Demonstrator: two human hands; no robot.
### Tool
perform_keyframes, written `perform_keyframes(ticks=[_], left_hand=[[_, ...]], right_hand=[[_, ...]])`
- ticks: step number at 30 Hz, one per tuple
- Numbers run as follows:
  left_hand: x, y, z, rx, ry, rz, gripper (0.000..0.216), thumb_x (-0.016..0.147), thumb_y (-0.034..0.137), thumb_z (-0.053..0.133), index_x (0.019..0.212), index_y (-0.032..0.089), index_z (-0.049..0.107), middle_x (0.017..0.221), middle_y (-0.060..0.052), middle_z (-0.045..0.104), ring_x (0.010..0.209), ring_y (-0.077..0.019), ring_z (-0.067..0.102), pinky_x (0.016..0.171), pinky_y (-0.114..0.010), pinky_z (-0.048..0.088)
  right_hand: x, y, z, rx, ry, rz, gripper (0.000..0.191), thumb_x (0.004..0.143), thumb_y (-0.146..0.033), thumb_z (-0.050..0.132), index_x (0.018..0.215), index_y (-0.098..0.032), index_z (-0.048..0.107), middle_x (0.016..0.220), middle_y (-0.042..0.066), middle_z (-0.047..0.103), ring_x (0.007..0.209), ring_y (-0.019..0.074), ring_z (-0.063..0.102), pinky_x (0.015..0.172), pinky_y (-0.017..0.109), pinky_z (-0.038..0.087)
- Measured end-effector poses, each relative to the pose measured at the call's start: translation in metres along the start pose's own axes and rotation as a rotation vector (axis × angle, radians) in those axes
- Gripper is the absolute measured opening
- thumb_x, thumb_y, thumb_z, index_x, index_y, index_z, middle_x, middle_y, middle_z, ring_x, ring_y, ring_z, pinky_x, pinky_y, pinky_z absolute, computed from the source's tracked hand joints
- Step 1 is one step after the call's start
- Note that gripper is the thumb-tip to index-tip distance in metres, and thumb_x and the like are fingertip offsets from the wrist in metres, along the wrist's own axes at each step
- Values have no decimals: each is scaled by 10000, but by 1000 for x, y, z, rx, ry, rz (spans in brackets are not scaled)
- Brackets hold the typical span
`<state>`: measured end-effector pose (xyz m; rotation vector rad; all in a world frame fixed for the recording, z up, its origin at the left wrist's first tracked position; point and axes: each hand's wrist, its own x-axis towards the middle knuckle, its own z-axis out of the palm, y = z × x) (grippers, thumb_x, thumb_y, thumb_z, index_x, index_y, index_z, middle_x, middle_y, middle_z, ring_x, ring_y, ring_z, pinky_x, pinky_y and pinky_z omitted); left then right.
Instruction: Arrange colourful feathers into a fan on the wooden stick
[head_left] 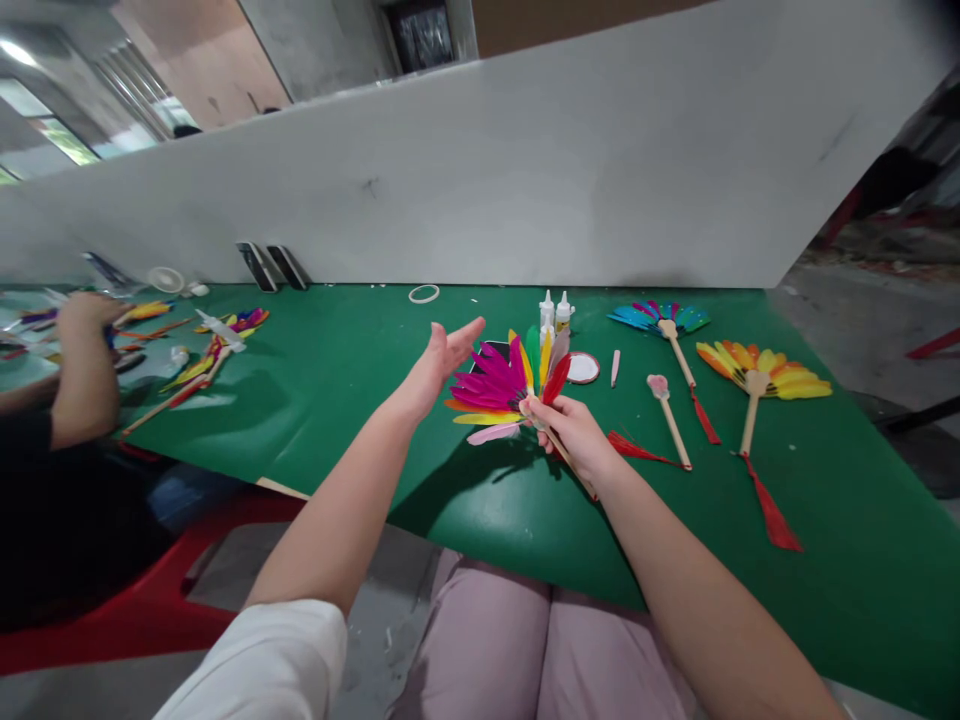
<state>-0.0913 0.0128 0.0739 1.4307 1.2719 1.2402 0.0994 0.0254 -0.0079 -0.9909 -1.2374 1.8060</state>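
My right hand (571,432) grips a feather fan (491,382) where its wooden handle meets the feathers. The fan has magenta, yellow, green, red and pale pink feathers and is held tilted above the table. My left hand (439,368) is raised just left of the fan, fingers stretched out, holding nothing. Right of the fan lie a bare fan handle (675,430) with a pinkish head and red tassel, a blue feather fan (667,322) and a yellow-orange feather fan (759,380). A dark flat object behind the fan is mostly hidden.
Two white squeeze bottles (556,312), a round white lid (583,368) and a pink pen-like tool (615,368) are on the green table (337,350). A white ring (424,294) lies farther back, before a white partition (600,180). At left, a co-worker's arm (86,350) reaches over feathers.
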Motion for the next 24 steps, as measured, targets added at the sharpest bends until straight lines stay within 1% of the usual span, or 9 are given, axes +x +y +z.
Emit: perform_keyframes(ticks=[2, 7, 10, 12, 14, 17, 19, 22, 24], left_hand=[[-1, 1, 4, -4, -41, -47, 817, 750, 707, 70, 1236, 196, 482, 1363, -79, 383, 1279, -265, 288, 1042, -442, 184], [-2, 0, 8, -69, -68, -126, 878, 731, 726, 54, 1214, 149, 505, 1289, -117, 473, 1198, -287, 406, 977, -462, 293], [-3, -2, 6, -73, -38, -99, 837, 744, 716, 73, 1218, 172, 498, 1309, -104, 454, 1215, -271, 390, 973, -444, 308], [-3, -4, 3, -80, 16, -51, 809, 755, 704, 82, 1205, 184, 508, 1314, -98, 448, 1218, -256, 391, 979, -430, 309], [-2, -6, -1, -85, 99, -21, 743, 774, 681, 165, 1178, 172, 526, 1283, -116, 482, 1172, -245, 448, 957, -414, 345], [3, -4, -6, 18, 207, -28, 571, 748, 564, 466, 1120, 140, 556, 1153, -141, 578, 1005, -228, 571, 855, -376, 439], [9, -1, -8, 152, 166, -60, 492, 704, 460, 584, 1080, 143, 579, 1045, -121, 632, 907, -205, 606, 788, -346, 473], [19, 4, -9, 345, -3, -102, 370, 686, 388, 616, 974, 157, 633, 894, -82, 673, 795, -175, 619, 725, -316, 484], [24, 7, -9, 440, -79, -98, 289, 674, 357, 627, 868, 147, 658, 818, -74, 677, 736, -165, 616, 696, -304, 482]], right_hand=[[0, 0, 0, 8, 4, 0, 360, 660, -477, 636, 761, -135, 581, 624, 19, 610, 388, 55, 448, 313, 172, 340], [0, -2, 1, 28, 13, 16, 349, 653, -458, 649, 761, -135, 579, 609, 18, 613, 383, 55, 446, 313, 174, 337], [-1, -2, 0, 32, 11, 11, 342, 654, -454, 650, 753, -136, 574, 584, 6, 607, 380, 52, 445, 315, 170, 336], [-1, -2, 0, 32, 14, 2, 340, 659, -457, 646, 742, -137, 569, 555, -7, 591, 379, 50, 445, 317, 165, 336], [-1, -1, 0, 30, 14, 2, 338, 662, -458, 644, 733, -137, 565, 533, -16, 575, 377, 49, 443, 319, 162, 336], [-2, -1, 0, 17, 9, 13, 332, 659, -451, 648, 725, -137, 563, 535, -18, 568, 378, 48, 440, 316, 161, 329], [-2, -1, 1, 7, 7, 15, 330, 661, -447, 648, 725, -135, 564, 545, -16, 567, 381, 45, 435, 316, 159, 325], [-2, 0, 1, 5, -6, 9, 327, 663, -444, 647, 734, -135, 568, 559, -13, 568, 389, 46, 438, 318, 159, 320], [-2, 1, 1, 14, -11, 3, 325, 660, -442, 650, 739, -136, 573, 565, -12, 567, 395, 47, 442, 320, 159, 319]])
